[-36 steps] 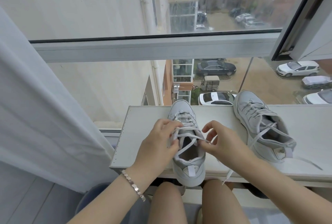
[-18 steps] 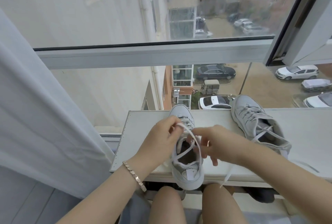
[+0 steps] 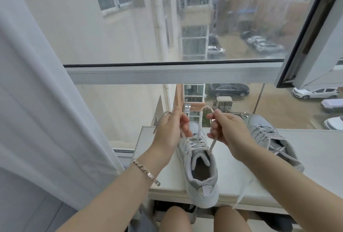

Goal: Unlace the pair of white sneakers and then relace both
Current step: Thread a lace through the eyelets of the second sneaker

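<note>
I judge relacing: left hand (image 3: 170, 133) and right hand (image 3: 228, 131) each clamp the lace (image 3: 199, 127) above the near sneaker (image 3: 201, 174), 6 o'clock on the bench (image 3: 315, 150) (other sneaker (image 3: 269, 138) at 3 o'clock). Next: cross ends evenly.

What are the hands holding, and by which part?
Left hand and right hand each pinch one end of the lace of the near sneaker, held above it.
</note>
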{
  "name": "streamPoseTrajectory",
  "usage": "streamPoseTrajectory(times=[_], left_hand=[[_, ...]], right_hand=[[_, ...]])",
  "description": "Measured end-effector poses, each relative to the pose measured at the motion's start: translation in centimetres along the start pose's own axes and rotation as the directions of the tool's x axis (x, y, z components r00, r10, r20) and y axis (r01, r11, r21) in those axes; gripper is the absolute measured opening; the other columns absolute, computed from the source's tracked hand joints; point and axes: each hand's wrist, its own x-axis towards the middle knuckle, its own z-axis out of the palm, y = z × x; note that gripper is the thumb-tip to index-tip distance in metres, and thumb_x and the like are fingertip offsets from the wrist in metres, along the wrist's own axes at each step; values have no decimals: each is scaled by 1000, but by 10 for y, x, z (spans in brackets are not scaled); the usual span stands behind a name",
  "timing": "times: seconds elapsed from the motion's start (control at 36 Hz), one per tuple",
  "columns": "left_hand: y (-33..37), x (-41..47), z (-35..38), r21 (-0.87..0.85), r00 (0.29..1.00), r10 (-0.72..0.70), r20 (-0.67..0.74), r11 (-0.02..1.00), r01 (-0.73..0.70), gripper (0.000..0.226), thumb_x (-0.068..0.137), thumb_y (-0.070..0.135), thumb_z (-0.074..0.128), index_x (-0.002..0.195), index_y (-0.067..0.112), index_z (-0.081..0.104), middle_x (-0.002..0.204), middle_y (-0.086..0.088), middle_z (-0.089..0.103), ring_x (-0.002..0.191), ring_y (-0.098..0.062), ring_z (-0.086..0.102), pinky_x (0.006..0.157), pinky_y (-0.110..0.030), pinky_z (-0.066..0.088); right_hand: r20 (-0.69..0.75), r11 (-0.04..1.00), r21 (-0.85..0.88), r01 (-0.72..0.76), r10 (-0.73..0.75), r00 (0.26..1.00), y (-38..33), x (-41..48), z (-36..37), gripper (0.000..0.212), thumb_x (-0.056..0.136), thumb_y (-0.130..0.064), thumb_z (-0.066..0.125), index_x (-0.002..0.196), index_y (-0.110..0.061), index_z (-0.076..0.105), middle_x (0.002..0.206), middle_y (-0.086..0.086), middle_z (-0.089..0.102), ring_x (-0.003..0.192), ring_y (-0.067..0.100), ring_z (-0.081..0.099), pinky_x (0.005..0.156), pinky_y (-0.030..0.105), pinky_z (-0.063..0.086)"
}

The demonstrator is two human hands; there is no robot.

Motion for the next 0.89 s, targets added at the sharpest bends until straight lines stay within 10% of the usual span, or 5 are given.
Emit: streamPoseTrajectory(times=[0.14,0.33,0.67,0.81,0.89], left_hand=[[26,8,17,-58,986,161,47,986,-158,43,102,26,28,77,9,60,61,0,60,64,-12,61,71,-27,56],[33,30,30,162,979,160,130,970,-180,40,102,27,29,93,10,64,86,1,65,77,-3,62,65,-7,48],[2,10,4,388,944,-55,325,918,-81,45,97,42,36,70,18,63,67,8,65,44,7,49,49,-10,39],[-10,8,-2,484,934,-29,356,861,-158,28,92,34,55,72,21,71,107,-2,59,59,3,55,72,-24,48],[-11,8,-2,495,950,44,310,846,-201,30,93,32,54,66,24,67,79,7,57,51,2,49,59,-9,42]], right_hand=[[-90,979,-154,133,-148,985,-14,6,18,28,93,-5,47,67,-6,61,56,4,47,39,6,38,41,16,37],[412,813,-496,306,-89,907,-16,-9,21,21,88,-11,56,76,3,65,52,-6,49,49,6,40,53,17,36],[173,882,-393,261,-208,963,-16,-5,6,32,94,-21,53,68,-8,67,56,4,65,47,8,53,44,15,39],[0,769,-618,165,-210,978,-14,6,2,26,75,-25,76,92,-21,56,69,-2,60,57,7,53,56,19,40],[138,628,-736,254,-229,964,-16,2,3,15,86,-21,64,100,-20,61,64,-11,54,52,-2,48,49,10,35]])
